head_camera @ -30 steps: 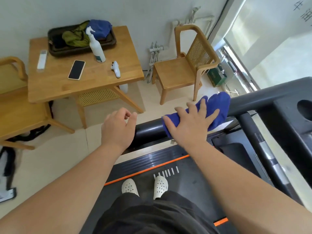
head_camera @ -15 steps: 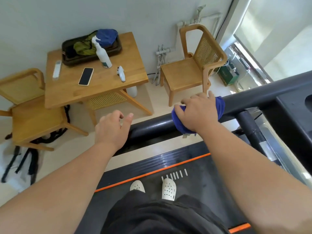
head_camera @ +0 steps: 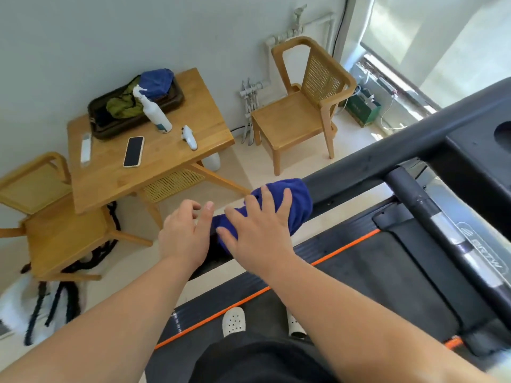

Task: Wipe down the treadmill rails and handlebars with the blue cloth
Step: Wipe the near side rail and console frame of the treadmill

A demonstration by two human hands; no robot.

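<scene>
Your right grip (head_camera: 260, 230) lies flat with fingers spread, pressing the blue cloth (head_camera: 297, 197) onto the treadmill's black handrail (head_camera: 373, 164) near its free end; no finger curls round it. Your left grip (head_camera: 185, 233) hovers just beside the cloth, fingers loosely bent, holding nothing. Pinned only from above, the cloth could slide off the rail end and drop to the floor. On the wooden surface (head_camera: 110, 178), the dark tray (head_camera: 116, 129) holds a green rag (head_camera: 121, 107) and a darker blue rag (head_camera: 156, 81).
</scene>
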